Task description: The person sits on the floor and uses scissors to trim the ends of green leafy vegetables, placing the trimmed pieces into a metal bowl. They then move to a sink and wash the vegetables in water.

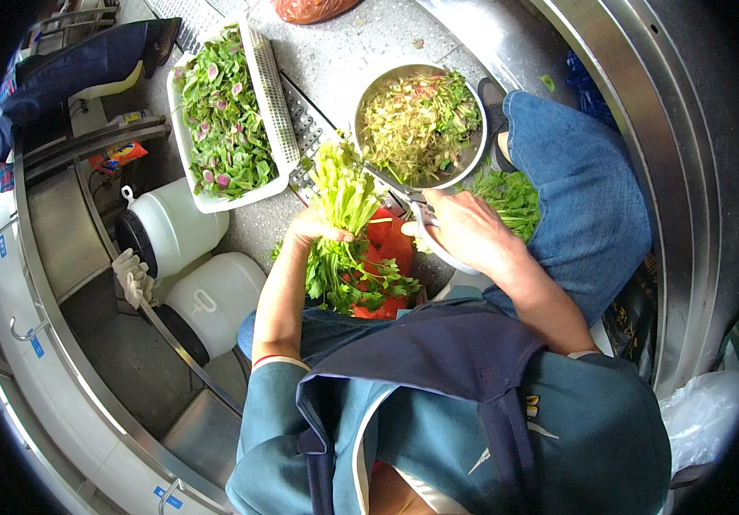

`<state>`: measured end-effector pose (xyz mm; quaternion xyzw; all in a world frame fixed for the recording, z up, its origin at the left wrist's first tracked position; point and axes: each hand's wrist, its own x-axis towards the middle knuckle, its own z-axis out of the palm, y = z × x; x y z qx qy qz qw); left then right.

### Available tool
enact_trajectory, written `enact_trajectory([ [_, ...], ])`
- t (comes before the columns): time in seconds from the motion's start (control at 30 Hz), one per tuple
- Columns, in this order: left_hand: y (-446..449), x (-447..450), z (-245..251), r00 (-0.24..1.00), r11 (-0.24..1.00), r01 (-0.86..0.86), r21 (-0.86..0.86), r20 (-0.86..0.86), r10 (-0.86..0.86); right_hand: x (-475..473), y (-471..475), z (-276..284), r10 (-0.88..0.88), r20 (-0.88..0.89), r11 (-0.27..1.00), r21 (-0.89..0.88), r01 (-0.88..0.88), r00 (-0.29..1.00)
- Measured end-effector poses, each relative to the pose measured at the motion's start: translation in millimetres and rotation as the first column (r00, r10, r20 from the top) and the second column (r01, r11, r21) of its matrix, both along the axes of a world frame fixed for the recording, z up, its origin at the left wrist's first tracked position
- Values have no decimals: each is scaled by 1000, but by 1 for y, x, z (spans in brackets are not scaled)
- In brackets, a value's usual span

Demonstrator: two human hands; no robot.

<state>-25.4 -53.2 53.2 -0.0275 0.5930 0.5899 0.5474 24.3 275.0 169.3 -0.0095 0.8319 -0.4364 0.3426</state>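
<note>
My left hand (319,226) grips a bunch of leafy celery (347,187), its pale stalk ends pointing away from me and its green leaves hanging towards my lap. In my right hand (466,225) is a pair of scissors (432,237) with light handles; the blades reach to the stalk tips, and whether they are apart is hard to tell. Just beyond the scissors stands a round metal bowl (485,132) full of trimmed roots and stems. More green leaves (511,203) lie on the floor by my right knee. A red bag or sheet (390,248) lies beneath the bunch.
A white plastic basket (215,205) of green and purple leaves stands at upper left, beside a floor drain grate (308,125). Two white plastic drums (182,215) lie near a metal rack with gloves (132,277). Another person's leg (86,64) is at far upper left.
</note>
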Motion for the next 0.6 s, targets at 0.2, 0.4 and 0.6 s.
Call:
enact_trajectory([
  [0.2,8,1,-7,998,998,-51,37,23,50,3,-3,-6,-201,9,973,-117,201,980],
  [0.4,2,-1,-19,996,996,-26,82,90,18,5,-3,-7,-166,-85,985,26,169,982],
  [0.6,2,-2,-15,994,997,-26,68,110,19,0,-3,2,-70,-23,991,115,72,997],
])
